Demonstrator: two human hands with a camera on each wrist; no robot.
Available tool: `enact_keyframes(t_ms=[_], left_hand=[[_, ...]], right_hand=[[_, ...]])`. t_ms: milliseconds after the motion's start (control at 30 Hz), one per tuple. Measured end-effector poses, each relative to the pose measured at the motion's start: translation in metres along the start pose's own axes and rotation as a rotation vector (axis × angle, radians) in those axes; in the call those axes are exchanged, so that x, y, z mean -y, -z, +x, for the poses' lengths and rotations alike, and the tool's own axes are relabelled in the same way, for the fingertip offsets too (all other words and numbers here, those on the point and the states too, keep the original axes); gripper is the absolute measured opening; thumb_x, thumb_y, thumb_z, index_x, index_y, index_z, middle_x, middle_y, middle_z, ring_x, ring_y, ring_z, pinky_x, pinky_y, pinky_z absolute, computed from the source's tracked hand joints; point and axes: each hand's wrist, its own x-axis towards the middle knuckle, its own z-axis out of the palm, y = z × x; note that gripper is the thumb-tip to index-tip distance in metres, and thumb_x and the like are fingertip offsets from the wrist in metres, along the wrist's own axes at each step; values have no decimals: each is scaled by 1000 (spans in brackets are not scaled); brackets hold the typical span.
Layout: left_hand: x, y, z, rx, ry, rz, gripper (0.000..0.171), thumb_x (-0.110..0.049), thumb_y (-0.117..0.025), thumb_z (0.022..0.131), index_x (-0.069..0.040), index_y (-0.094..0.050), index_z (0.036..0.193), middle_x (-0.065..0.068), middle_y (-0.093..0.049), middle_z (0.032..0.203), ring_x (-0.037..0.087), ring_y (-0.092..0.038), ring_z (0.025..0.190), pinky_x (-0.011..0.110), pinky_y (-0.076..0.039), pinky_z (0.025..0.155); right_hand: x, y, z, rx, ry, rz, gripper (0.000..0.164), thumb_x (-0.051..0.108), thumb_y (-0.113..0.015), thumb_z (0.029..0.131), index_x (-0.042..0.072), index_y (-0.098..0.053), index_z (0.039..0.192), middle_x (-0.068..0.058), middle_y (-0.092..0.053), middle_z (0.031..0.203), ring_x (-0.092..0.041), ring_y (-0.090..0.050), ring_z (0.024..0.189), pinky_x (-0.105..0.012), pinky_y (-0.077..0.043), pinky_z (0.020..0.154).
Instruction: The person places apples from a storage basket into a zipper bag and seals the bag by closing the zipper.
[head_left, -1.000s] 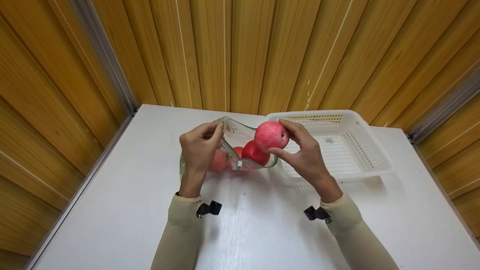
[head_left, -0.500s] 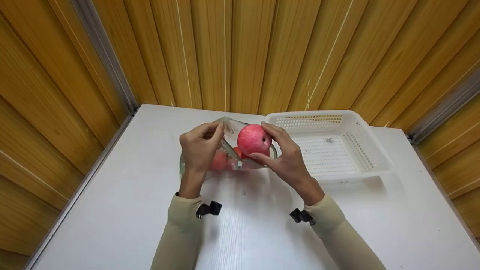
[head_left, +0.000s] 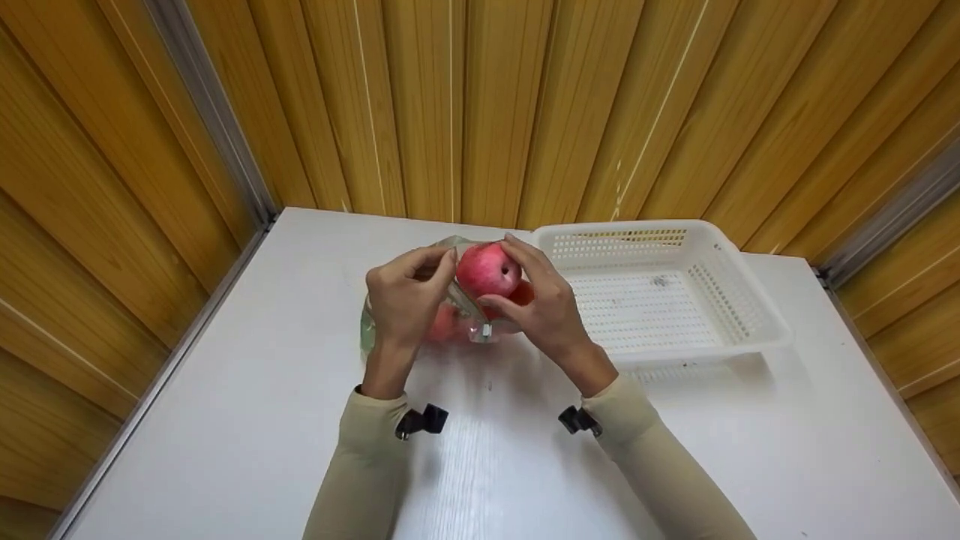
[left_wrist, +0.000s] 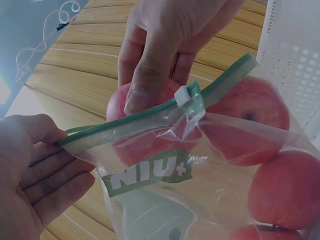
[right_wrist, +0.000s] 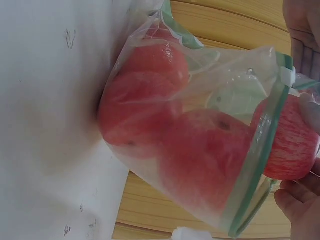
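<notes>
A clear zip bag (left_wrist: 150, 176) with a green rim and white slider (left_wrist: 183, 96) stands on the table, its mouth open. Several red apples (right_wrist: 205, 155) show through its film. At the left side of the rim, my left hand (head_left: 405, 300) pinches the edge between thumb and index finger, other fingers loosely spread. My right hand (head_left: 551, 307) grips another apple (head_left: 487, 270) at the bag's mouth, thumb on the near side and fingers on the far side. In the left wrist view, that apple's lower part lies behind the bag's front film.
A white perforated plastic basket (head_left: 750, 330) sits right of the bag on the white table (head_left: 270, 420). Wood-patterned panels (head_left: 495, 112) rise behind and at both sides. A white cable (left_wrist: 42, 42) shows in the left wrist view.
My right hand has carried the apple leftward from beside the basket into the bag's mouth, close to my left hand. The left hand keeps its pinch on the rim and has barely moved.
</notes>
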Motion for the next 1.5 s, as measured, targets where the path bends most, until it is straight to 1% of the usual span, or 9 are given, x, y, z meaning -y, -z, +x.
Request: enact_keyframes(t_ms=[233, 433, 500, 833, 1033, 1200, 1267, 1333, 1500], left_hand=[[0, 1, 0, -3, 15, -2, 5, -2, -80, 91, 2, -83, 91, 9, -79, 83, 15, -74, 67, 30, -62, 62], [2, 4, 0, -1, 34, 1, 6, -4, -80, 92, 2, -83, 91, 9, -79, 83, 13, -74, 67, 27, -62, 62], [3, 4, 0, 6, 33, 10, 8, -5, -80, 93, 2, -83, 92, 9, -79, 84, 13, -74, 68, 27, -62, 63], [3, 1, -2, 17, 50, 9, 6, -3, -80, 92, 2, -83, 92, 10, -80, 86, 14, -74, 69, 24, -61, 64], [2, 4, -5, 54, 77, -3, 7, -5, -83, 92, 1, -83, 95, 8, -80, 89, 14, -75, 71, 23, -61, 66], [1, 8, -13, 79, -7, -30, 13, -6, -88, 88, 1, -82, 98, 8, -80, 94, 16, -77, 78, 27, -63, 72], [2, 10, -18, 124, -57, -25, 14, -7, -90, 86, 0, -81, 95, 8, -80, 91, 17, -76, 76, 29, -63, 71], [3, 12, -23, 229, -98, -3, 15, -10, -92, 84, -1, -81, 90, 7, -79, 86, 15, -75, 73, 29, -63, 68], [-3, 15, -33, 700, -46, 102, 22, -22, -98, 78, -9, -80, 78, -3, -73, 69, 7, -64, 63, 25, -57, 60]], right_hand=[[-1, -2, 0, 77, 27, -75, 76, 29, -90, 85, -1, -59, 148, -20, -50, 158, -35, -53, 141, -44, -48, 112], [-12, 14, 4, -10, 71, -46, 55, 16, -86, 91, 0, -67, 140, -17, -62, 148, -32, -58, 137, -43, -47, 113], [-18, 19, 7, -20, 57, -25, 43, 9, -81, 95, 0, -70, 136, -15, -68, 140, -31, -63, 131, -42, -49, 112], [-35, 33, 15, 131, -82, 139, 17, 2, -76, 97, -1, -80, 114, -6, -81, 104, -22, -78, 92, -30, -62, 84], [-32, 34, 26, 123, -108, 94, 10, 4, -74, 99, -1, -80, 106, -7, -80, 93, -19, -77, 84, -32, -63, 78], [-32, 37, 36, 130, -149, 56, 11, 6, -73, 101, 0, -80, 106, -7, -80, 91, -18, -76, 82, -31, -63, 76], [-34, 38, 38, 128, -166, 56, 11, 6, -73, 101, -1, -80, 106, -8, -80, 91, -18, -76, 82, -28, -62, 76], [-35, 39, 38, 118, -173, 58, 11, 5, -72, 102, -2, -80, 105, -8, -80, 91, -19, -77, 81, -24, -60, 74], [-38, 40, 41, 100, -178, 50, 13, 5, -71, 102, -3, -81, 105, -10, -80, 92, -21, -78, 82, -31, -63, 74]])
